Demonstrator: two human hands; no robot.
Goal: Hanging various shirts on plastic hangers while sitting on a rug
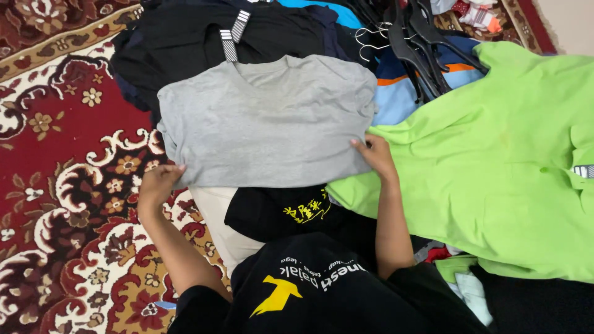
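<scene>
A folded grey T-shirt (266,120) lies on a heap of clothes over a red patterned carpet (55,185). The left hand (159,184) grips its lower left corner, the right hand (375,156) pinches its lower right edge, beside a lime-green shirt (495,161). Black hangers (414,37) lie behind.

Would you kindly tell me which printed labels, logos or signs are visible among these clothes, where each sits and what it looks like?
Yellow print: on the black garment below the grey T-shirt; small cluster of yellow characters.
White lettering: on the black shirt nearest the camera; curved line, upside down.
Yellow bird-like emblem: same shirt, under the lettering.
No packages, signs or screens show.
</scene>
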